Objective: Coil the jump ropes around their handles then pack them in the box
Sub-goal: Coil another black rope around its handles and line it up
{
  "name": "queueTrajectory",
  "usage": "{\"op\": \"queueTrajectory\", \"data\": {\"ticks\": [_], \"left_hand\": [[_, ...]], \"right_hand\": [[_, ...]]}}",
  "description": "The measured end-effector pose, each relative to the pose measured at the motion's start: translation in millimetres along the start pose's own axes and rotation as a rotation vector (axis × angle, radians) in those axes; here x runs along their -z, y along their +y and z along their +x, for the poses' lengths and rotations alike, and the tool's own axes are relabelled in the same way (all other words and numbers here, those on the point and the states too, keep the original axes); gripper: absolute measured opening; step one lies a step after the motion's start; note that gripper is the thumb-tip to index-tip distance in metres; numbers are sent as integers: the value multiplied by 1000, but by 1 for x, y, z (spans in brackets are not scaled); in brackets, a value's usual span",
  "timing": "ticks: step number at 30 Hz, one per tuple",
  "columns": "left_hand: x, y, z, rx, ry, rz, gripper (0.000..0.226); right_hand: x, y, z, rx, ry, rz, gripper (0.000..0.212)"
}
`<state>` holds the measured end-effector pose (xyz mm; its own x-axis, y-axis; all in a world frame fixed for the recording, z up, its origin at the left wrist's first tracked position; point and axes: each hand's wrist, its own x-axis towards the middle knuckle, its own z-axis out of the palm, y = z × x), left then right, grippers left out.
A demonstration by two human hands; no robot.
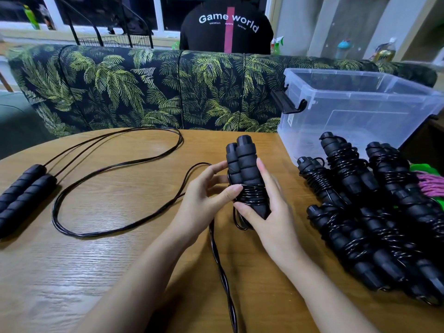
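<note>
Though the heap of wound black jump ropes (374,212) before the clear plastic box (360,109) runs out of sight, the left hand (206,200) and right hand (266,212) grip a pair of black foam handles (242,162) left of that box, thin black cord (252,194) partly wrapped round them.

"Game world" stands in white on the black shirt (225,27) of a person behind the sofa (144,90).
</note>
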<state>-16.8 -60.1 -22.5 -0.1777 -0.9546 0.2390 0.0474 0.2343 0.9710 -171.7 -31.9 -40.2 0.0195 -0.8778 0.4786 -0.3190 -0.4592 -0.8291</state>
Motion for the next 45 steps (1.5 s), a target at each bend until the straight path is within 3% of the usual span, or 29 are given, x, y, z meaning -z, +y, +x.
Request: {"op": "queueTrajectory", "data": {"ticks": [3, 19, 25, 34, 41, 45], "left_hand": [[-3, 2, -1, -11, 41, -13, 52], [1, 8, -1, 49, -4, -136, 50], [0, 3, -1, 8, 86, -81, 50], [2, 5, 0, 25, 25, -129, 47], [1, 3, -2, -19, 107, -59, 49], [0, 2, -3, -37, 122, -20, 49]], "right_hand": [[-3, 0, 0, 57, 51, -156, 86], [2, -1, 2, -26, 12, 156, 72], [-1, 1, 1, 97, 77, -163, 67], [3, 2, 3, 65, 60, -7, 56], [-1, 3, -2, 159, 109, -314, 49], [-5, 0, -4, 152, 71, -429, 57]]}}
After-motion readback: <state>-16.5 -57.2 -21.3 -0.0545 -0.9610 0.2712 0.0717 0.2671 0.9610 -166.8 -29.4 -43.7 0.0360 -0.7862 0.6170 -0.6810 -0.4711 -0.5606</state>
